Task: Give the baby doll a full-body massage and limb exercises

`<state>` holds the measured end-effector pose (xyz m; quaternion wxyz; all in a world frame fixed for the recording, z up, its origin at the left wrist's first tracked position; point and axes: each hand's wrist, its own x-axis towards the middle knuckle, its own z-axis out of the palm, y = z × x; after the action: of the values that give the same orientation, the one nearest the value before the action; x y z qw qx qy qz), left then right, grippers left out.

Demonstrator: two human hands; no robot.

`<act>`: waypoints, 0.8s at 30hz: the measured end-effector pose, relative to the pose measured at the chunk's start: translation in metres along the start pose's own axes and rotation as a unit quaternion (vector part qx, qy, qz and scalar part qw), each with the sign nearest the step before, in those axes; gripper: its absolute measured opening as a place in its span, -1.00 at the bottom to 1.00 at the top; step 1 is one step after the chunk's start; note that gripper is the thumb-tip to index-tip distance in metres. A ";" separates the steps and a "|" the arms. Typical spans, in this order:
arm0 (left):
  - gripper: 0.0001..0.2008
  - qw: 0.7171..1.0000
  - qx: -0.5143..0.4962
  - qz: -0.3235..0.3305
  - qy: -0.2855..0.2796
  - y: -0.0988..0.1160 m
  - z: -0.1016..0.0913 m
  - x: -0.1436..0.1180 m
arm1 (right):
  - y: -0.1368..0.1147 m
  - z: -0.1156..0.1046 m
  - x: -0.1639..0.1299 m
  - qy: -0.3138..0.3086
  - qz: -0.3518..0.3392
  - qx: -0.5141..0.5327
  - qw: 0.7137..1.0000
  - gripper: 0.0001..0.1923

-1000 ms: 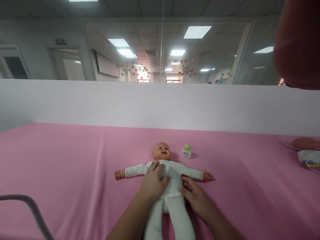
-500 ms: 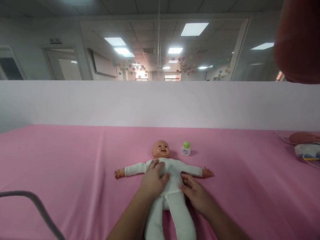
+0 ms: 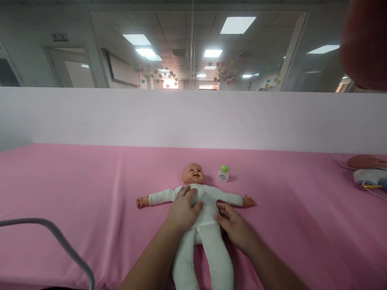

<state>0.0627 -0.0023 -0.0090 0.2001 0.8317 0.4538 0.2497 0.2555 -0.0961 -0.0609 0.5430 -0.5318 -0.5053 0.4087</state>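
On the pink cloth [image 3: 81, 186], a doll [image 3: 206, 215] in white is laid on its back, arms spread. The left hand [image 3: 183, 209] is pressed flat on its chest, fingers extended, nothing gripped. The right hand [image 3: 233, 225] is rested open against the doll's side, fingertips touching. The doll's feet are cut off below. A small bottle [image 3: 223, 173] is stood near its head.

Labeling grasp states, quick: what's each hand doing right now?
Left hand: open, flat on the doll chest.
Right hand: open, fingers touching the doll's side, gripping nothing.
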 end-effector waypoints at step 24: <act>-0.42 1.000 0.007 0.015 0.007 0.000 0.001 0.002 | -0.007 0.002 -0.002 -0.001 0.017 0.053 0.998 -0.58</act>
<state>0.0638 -0.0007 -0.0090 0.1871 0.8379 0.4447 0.2553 0.2527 -0.0989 -0.0544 0.5626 -0.5104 -0.4745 0.4448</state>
